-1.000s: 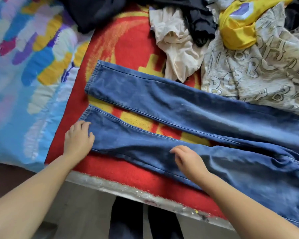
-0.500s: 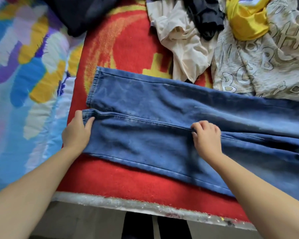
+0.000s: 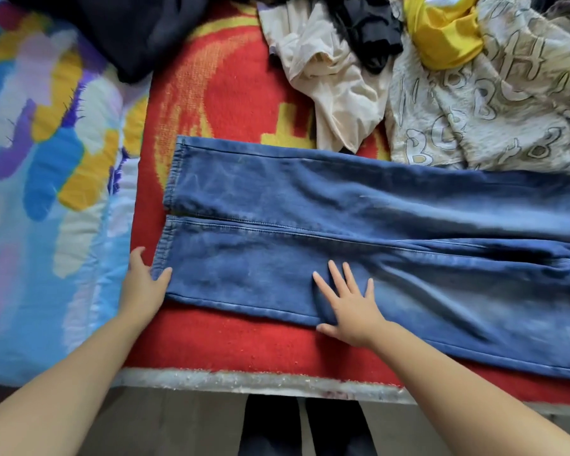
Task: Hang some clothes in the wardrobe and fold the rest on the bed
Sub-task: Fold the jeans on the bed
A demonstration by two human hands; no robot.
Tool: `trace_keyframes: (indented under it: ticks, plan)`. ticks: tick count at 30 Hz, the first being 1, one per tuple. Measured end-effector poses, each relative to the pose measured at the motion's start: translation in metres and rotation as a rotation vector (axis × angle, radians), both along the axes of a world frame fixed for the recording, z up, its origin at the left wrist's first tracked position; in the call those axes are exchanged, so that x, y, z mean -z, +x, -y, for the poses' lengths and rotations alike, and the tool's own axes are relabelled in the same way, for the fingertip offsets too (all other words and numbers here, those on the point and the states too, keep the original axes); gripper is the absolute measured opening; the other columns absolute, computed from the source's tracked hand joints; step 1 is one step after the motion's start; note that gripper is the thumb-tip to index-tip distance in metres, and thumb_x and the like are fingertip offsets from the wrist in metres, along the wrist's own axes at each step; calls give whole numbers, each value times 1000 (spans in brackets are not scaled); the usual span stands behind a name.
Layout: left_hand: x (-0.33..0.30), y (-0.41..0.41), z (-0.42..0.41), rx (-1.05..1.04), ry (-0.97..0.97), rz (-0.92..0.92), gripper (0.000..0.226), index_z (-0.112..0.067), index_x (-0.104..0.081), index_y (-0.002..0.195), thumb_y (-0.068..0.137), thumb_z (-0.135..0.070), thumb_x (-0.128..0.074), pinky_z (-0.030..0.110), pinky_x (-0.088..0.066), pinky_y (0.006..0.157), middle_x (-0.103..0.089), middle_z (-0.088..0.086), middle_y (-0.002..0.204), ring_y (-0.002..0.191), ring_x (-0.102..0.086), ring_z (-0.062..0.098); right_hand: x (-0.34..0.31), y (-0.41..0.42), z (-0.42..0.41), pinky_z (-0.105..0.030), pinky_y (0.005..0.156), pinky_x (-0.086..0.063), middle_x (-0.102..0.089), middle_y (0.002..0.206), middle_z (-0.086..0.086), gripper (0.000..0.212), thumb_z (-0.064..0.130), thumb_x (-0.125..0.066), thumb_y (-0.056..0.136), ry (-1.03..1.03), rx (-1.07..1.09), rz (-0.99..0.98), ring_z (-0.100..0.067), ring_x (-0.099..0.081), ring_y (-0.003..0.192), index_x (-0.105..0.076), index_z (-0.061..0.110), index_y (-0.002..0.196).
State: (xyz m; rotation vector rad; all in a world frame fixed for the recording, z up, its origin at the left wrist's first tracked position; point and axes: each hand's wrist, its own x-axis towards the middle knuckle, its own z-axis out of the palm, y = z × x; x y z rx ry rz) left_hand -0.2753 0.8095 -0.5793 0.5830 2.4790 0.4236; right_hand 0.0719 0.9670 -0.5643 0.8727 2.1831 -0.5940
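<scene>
The jeans (image 3: 343,232) lie flat across the middle of the frame on the red patterned blanket (image 3: 231,100), hems toward the left, waist running off the right edge. A second ago the two legs lay splayed with a strip of blanket showing between them; now they sit edge to edge, the near leg's seam tucked against the far one, so the pair is squared up and, I judge, ready for its first fold. The left hand (image 3: 144,284) sits at the near leg's hem with thumb and fingers apart, seeming to nip the cuff corner, though the hold is not fully clear. The right hand (image 3: 349,302), bunched on the seam half a second ago, now lies spread flat, pressing the denim smooth. Counting: one pair of jeans, two hands, and along the top of the frame five loose garments waiting: a dark garment (image 3: 129,31) upper left, a cream top (image 3: 336,93), a black piece (image 3: 372,31), a yellow piece (image 3: 445,37) and a lettered grey top (image 3: 494,103). A multicoloured quilt (image 3: 46,159) fills the left.
</scene>
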Motion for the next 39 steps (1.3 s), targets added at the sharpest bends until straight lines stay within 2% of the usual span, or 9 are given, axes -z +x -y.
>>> trace_keyframes:
  ticks: [6, 8, 10, 14, 18, 24, 29, 34, 39]
  plan:
    - [-14, 29, 19, 1000, -193, -350, 85, -12, -25, 150, 73, -10, -59, 54, -25, 109, -22, 16, 157, 142, -29, 33, -7, 22, 31, -64, 111, -7, 43, 145, -6, 96, 9, -49, 87, 147, 119, 163, -36, 21, 144, 22, 26, 149]
    - [-5, 26, 20, 940, -312, -357, 85, -16, -19, 151, 78, -1, -60, 52, -20, 112, -12, 9, 159, 145, -21, 26, -2, 20, 36, -58, 113, -11, 40, 147, -10, 88, 1, -41, 91, 192, 127, 165, -38, 15, 145, 21, 21, 149]
    - [-2, 19, 12, 932, -177, -434, 74, -7, -50, 138, 68, 12, -63, 57, -35, 102, -44, 16, 145, 129, -50, 30, -3, 16, 31, -52, 115, -17, 26, 156, -13, 81, -1, -37, 93, 190, 114, 140, -38, 7, 146, 16, 19, 151]
    - [-30, -1, -17, 1027, 43, -413, 40, -9, -75, 94, 62, 0, -53, 49, -54, 79, -73, 14, 96, 82, -72, 31, -41, 7, -17, -34, 96, -40, -34, 152, -9, 64, -1, -39, 89, 13, 125, 78, -28, -39, 135, -33, 24, 147]
    - [-75, -23, -57, 1110, -383, -182, 11, -23, -62, 86, 78, -20, -54, 31, -43, 65, -70, 0, 90, 91, -65, 25, -93, -1, -86, -27, 69, -36, -68, 110, -6, 31, 3, -45, 84, -248, 16, 186, -24, -60, 103, -65, 15, 104]
    - [-100, -63, -170, 909, -163, -40, 26, -23, -42, 61, 75, -6, -55, 38, -44, 63, -50, -4, 59, 70, -56, 28, -112, -36, -196, -30, 76, -44, -67, 102, -8, 25, -1, -43, 80, -72, 134, 77, -24, -57, 89, -61, 17, 85]
    - [-57, -82, -233, 488, 45, -105, 10, -17, -52, 83, 82, -19, -61, 35, -38, 67, -57, 8, 80, 81, -53, 29, -59, -59, -233, -36, 76, -44, -60, 112, -17, 26, 0, -45, 85, 360, 457, -148, -36, -55, 103, -60, 9, 104]
    - [-4, -57, -218, 52, 2, -192, 61, -7, -44, 128, 83, -41, -68, 47, -35, 101, -44, 23, 132, 124, -40, 39, -14, -59, -225, -44, 88, -40, -52, 124, -15, 26, 12, -49, 92, 521, 429, -314, -36, -46, 113, -58, 7, 116]
    - [5, -55, -195, -54, 127, 12, 47, -1, -48, 116, 92, -40, -58, 39, -40, 82, -59, 22, 115, 107, -56, 39, -4, -56, -223, -43, 81, -35, -61, 104, -17, 19, 18, -39, 99, 530, 390, -311, -38, -54, 95, -51, 10, 111]
